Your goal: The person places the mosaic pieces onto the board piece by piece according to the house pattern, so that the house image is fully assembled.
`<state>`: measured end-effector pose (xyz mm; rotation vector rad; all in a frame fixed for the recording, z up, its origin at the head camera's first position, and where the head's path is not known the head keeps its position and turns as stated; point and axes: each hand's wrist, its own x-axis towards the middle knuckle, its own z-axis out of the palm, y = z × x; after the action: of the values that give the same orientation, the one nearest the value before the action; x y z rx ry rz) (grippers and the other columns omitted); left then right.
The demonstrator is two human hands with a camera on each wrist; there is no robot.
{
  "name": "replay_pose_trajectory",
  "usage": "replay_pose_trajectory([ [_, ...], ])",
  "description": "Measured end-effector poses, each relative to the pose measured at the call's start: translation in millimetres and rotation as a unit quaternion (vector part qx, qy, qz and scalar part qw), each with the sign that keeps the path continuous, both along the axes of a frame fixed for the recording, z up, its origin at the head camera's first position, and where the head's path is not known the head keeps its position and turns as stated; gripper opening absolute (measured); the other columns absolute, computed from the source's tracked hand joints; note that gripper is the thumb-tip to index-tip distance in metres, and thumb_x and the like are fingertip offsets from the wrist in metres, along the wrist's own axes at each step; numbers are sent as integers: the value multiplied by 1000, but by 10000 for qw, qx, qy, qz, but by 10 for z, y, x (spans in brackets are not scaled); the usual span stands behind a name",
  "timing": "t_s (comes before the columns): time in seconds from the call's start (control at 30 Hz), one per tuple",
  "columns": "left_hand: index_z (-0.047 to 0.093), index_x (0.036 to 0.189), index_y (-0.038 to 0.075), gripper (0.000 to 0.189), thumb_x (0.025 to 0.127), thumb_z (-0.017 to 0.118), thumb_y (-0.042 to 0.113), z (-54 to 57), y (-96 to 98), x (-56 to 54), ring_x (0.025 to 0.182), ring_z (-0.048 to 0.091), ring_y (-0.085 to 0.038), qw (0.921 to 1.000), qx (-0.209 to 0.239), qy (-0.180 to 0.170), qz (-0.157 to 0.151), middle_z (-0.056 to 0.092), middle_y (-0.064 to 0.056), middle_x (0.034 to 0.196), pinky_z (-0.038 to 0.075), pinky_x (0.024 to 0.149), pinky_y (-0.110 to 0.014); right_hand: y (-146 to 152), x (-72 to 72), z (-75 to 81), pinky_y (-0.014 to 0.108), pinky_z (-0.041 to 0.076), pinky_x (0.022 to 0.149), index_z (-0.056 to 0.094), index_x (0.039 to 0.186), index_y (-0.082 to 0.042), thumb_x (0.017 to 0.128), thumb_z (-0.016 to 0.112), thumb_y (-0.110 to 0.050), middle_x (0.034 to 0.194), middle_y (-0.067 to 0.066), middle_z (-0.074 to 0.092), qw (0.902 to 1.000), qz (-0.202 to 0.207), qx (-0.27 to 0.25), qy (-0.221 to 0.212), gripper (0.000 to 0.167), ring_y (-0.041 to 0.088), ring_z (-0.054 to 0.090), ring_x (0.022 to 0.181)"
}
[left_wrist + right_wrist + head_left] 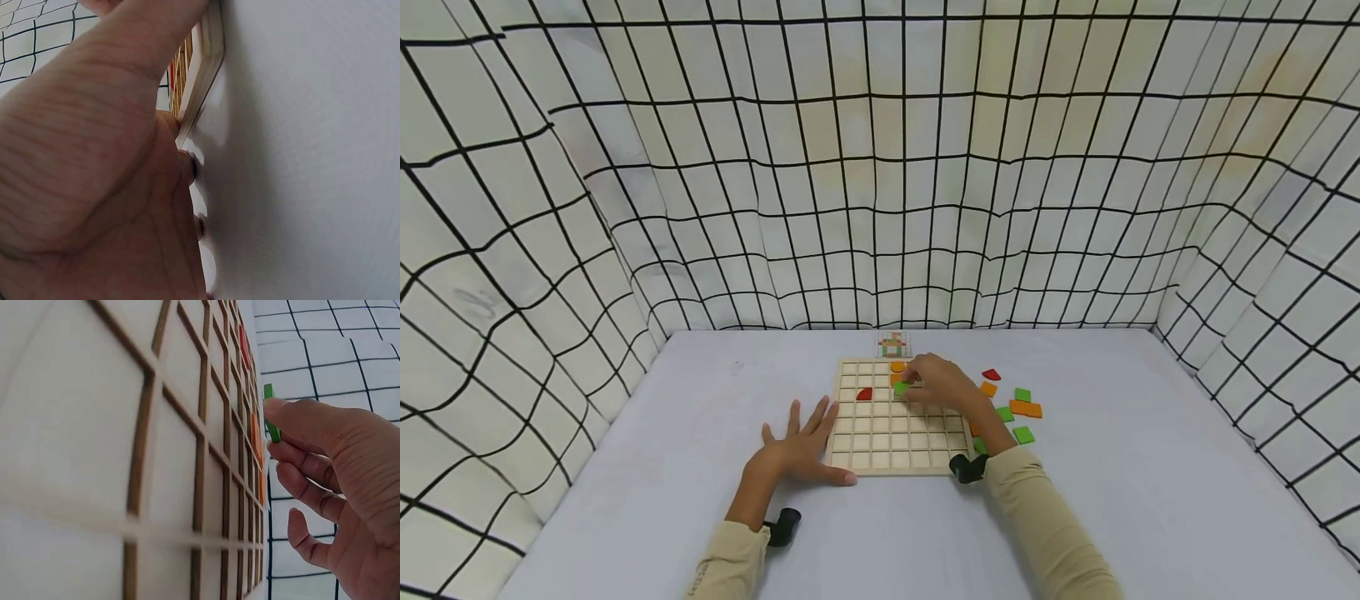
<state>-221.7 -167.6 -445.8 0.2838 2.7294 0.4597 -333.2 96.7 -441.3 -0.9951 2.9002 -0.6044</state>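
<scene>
One green tile [900, 388], pinched over a gridded wooden board [881, 458].
Left hand [797, 452] lies spread at the board's eight o'clock; a red quarter-circle tile [865, 393] lies at the green tile's nine o'clock; the nearer right hand [946, 386], pinching it, is at three. The right wrist view alone shows its thin edge, seemingly clear of the board.

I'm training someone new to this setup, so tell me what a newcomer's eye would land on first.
Probably the black grid filling the upper part of the head view. Next would come the wooden board low in the middle, where the right hand pinches a green piece and the left hand spreads at the near left corner. Bright loose pieces lie scattered at the board's right.
</scene>
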Motion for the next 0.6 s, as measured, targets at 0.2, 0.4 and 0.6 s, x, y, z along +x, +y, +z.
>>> replay_pose_trajectory([
  [0.2,6,159,18,122,71,70,73,-22,4,-22,148,-15,-45,10000,-50,-2,3,-5,-5,167,-2,103,-82,-200,-11,-64,32,53,81,71,100,-10,88,74,-29,98,2,69,9999,51,-37,81,22,15,63,93],
  [0.4,6,159,17,123,71,69,74,-17,8,-15,148,-14,-46,10000,-57,30,-21,-4,-5,167,-1,103,-82,-283,-3,-80,29,51,75,74,99,-13,89,73,-29,97,-1,66,9995,-29,157,255,20,13,59,90],
  [0.6,5,159,18,123,70,69,74,-15,5,-16,148,-15,-46,10000,-85,2,-14,-5,-5,167,-1,102,-82,-322,-3,-112,30,52,78,73,102,-14,90,72,-31,101,-1,67,9985,-95,338,428,21,13,60,94],
])
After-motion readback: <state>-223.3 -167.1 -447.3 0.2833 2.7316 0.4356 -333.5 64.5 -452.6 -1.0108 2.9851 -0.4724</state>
